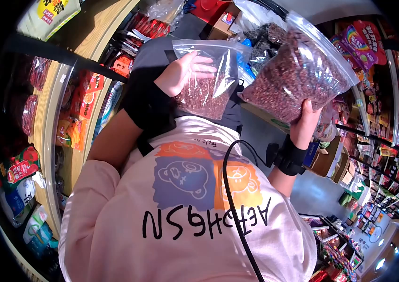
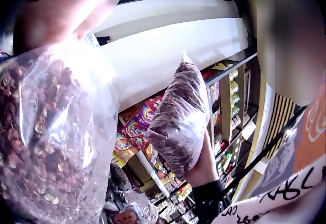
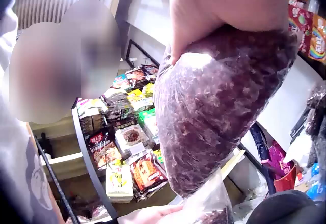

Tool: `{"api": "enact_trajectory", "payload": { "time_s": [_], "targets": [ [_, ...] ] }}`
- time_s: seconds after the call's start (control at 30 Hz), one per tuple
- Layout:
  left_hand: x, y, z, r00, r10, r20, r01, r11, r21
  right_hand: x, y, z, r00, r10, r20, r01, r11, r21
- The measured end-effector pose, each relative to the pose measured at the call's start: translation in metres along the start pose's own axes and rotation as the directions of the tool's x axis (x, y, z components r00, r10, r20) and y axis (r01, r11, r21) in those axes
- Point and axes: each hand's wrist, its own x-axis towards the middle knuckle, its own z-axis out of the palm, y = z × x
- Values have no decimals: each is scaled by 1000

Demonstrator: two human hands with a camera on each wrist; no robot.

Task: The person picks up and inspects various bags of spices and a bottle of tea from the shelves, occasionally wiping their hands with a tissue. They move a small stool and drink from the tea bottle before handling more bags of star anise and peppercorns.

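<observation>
My left hand (image 1: 185, 73) lies against a clear zip bag (image 1: 211, 96) partly filled with reddish-brown dried husks, which look like Sichuan peppercorns. Its fingers stretch straight across the bag's upper part, below the zip edge. This bag overlaps my dark trousers in the head view and fills the lower left of the left wrist view. On the other side, my right hand (image 1: 305, 122) holds up a fuller zip bag (image 1: 298, 70) of the same husks by its lower part, thumb on the near face. That bag is tilted, and most of the right hand's fingers are hidden behind it.
Wooden shelves with packaged goods (image 1: 84, 110) stand close on the left. Colourful snack packs (image 1: 361, 47) hang at the right, above an open cardboard box (image 1: 328, 160). Dark plastic-wrapped goods (image 1: 265, 47) lie ahead between the bags. A black cable (image 1: 230, 188) runs down over my shirt.
</observation>
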Motion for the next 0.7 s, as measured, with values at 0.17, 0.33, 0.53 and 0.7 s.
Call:
{"api": "enact_trajectory", "payload": {
  "time_s": [0.17,0.33,0.53,0.7],
  "targets": [
    [12,-14,-12,993,-17,-119,13,999,-30,-23,-11,14,996,-33,78,41,994,-103],
    [18,-24,-25,999,-3,-52,-2,994,-108,-36,-30,12,721,-416,555,627,52,-777],
    [8,-4,-2,983,-115,-145,112,993,-32,-27,-79,1,770,73,634,364,765,-531],
    [12,-11,-10,988,-98,-118,93,995,-47,-33,-77,-1,793,8,609,392,758,-522]
  ]
}}
